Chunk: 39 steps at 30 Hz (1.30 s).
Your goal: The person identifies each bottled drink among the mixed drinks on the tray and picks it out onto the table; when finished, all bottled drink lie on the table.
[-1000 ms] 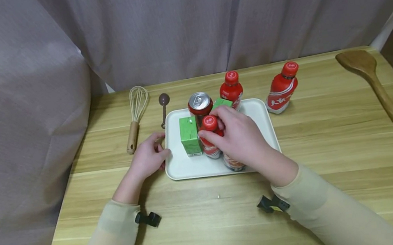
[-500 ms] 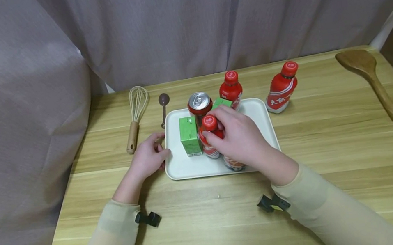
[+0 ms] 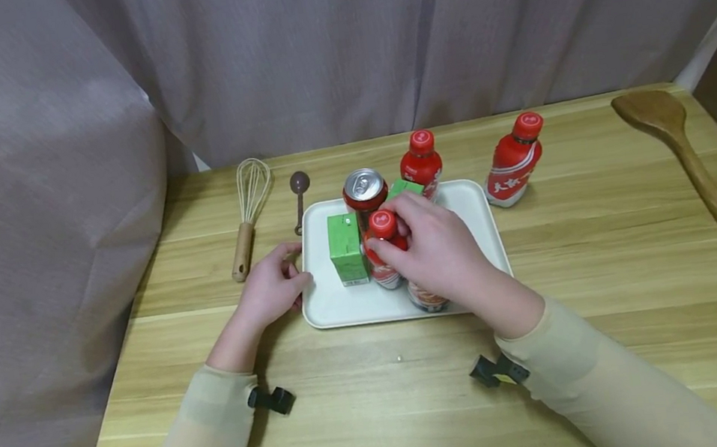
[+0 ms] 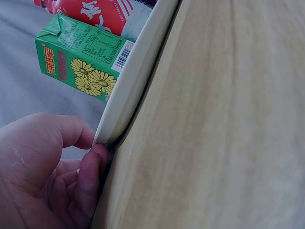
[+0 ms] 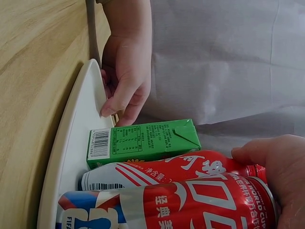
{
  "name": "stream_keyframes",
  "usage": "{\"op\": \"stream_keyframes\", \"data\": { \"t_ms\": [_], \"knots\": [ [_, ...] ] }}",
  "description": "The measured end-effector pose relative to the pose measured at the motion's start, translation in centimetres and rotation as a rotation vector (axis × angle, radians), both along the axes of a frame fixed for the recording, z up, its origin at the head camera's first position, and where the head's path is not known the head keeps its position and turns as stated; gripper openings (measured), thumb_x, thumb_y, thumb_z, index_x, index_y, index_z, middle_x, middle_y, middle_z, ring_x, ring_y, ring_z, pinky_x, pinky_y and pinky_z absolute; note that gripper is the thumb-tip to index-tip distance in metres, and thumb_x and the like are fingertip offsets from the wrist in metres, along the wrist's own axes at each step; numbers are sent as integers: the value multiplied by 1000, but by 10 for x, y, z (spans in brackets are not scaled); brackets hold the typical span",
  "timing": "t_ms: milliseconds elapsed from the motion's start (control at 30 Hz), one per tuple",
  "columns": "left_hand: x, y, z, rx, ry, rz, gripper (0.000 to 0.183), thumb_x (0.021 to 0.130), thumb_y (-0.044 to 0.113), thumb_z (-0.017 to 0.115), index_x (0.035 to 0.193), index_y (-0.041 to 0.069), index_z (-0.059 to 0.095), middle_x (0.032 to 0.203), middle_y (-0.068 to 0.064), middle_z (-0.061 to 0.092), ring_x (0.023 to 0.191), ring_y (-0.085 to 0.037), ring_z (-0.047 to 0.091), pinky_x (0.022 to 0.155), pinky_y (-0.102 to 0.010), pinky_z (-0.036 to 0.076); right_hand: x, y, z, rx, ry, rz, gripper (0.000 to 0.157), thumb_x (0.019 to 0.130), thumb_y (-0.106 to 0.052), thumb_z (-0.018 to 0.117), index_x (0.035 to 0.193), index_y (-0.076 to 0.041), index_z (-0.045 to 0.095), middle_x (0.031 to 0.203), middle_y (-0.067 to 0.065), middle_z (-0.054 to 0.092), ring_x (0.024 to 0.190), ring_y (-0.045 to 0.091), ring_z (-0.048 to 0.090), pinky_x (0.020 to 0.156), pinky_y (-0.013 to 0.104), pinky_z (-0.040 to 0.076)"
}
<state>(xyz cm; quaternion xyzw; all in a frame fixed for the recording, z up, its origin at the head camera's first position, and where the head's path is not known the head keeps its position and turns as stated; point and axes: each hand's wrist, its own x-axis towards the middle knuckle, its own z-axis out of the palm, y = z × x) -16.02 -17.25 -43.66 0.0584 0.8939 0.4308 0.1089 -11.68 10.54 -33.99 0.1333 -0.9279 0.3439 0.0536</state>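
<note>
My left hand (image 3: 270, 288) pinches the left rim of the white tray (image 3: 327, 309), thumb above and fingers curled at the edge. Upright on the tray stands a red drink bottle (image 3: 386, 276), gripped near its neck by my right hand (image 3: 441, 249). A green drink carton (image 3: 346, 251) is just left of that bottle. Partly under my right hand is a red drink can (image 5: 190, 205), seen large in the right wrist view. Behind the gripped bottle stand a silver-topped can (image 3: 364, 186) and a second green carton (image 3: 407, 188), mostly hidden by the hand.
Another red bottle (image 3: 422, 165) rises behind the second carton. To the tray's right, a red bottle (image 3: 514, 167) stands on the wooden table (image 3: 384, 416). A whisk (image 3: 249, 219) and a brown measuring spoon (image 3: 299, 199) lie left; a wooden spatula (image 3: 696, 179) lies far right.
</note>
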Motion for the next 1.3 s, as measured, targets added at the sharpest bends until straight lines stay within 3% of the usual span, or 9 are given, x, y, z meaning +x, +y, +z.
{"op": "stream_keyframes", "data": {
  "t_ms": [700,1100,1300],
  "knots": [
    [1,1,-4,9,-8,3,61,88,10,69,146,7,53,77,-10,64,52,-22,62,48,-37,56,-1,4,0,-46,-7,-12,30,88,-27,81,109,-10,69,93,1,61,82,20,56,69,33,49],
    [1,0,-1,0,-7,4,62,88,10,69,148,7,51,78,-11,64,52,-23,62,48,-37,56,-1,8,8,-129,64,-29,25,87,-19,81,107,-8,69,90,3,61,79,19,56,67,31,50],
    [0,0,0,-13,6,-1,62,88,10,69,147,7,52,78,-11,64,52,-22,62,48,-37,56,1,15,15,-224,168,-41,24,85,-15,84,104,-7,72,86,3,61,73,17,55,61,24,47]
  ]
}}
